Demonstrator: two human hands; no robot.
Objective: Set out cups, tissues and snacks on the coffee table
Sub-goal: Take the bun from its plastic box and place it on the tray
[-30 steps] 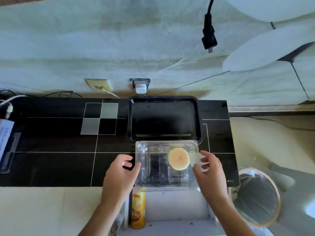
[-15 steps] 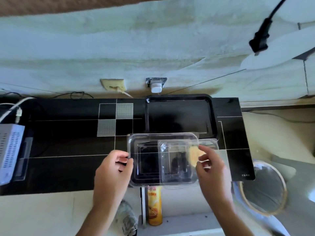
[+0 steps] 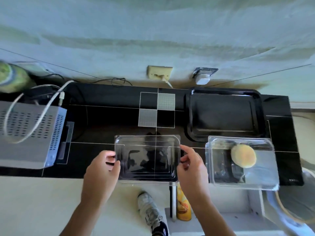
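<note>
I've got both hands — left hand (image 3: 102, 165), right hand (image 3: 190, 165) — pinching the clear plastic lid (image 3: 147, 157) over the black desk's (image 3: 102, 116) near edge; a slip drops it floorward. The round yellow bun (image 3: 243, 158) sits uncovered in the clear tray (image 3: 221, 167) at the near right corner.

The desk (image 3: 102, 120) has a glossy black top with thin white lines and two matt grey squares. On its far right sits a shiny black plastic tray (image 3: 225, 114). A clear, smooth plastic lid (image 3: 147, 157) is pinched at its ends by the left hand (image 3: 102, 169) and right hand (image 3: 191, 167). Right of it lies a clear plastic box (image 3: 221, 167) holding a matt, pale bun (image 3: 243, 158). At far left stands a perforated grey metal box (image 3: 29, 132).
</note>
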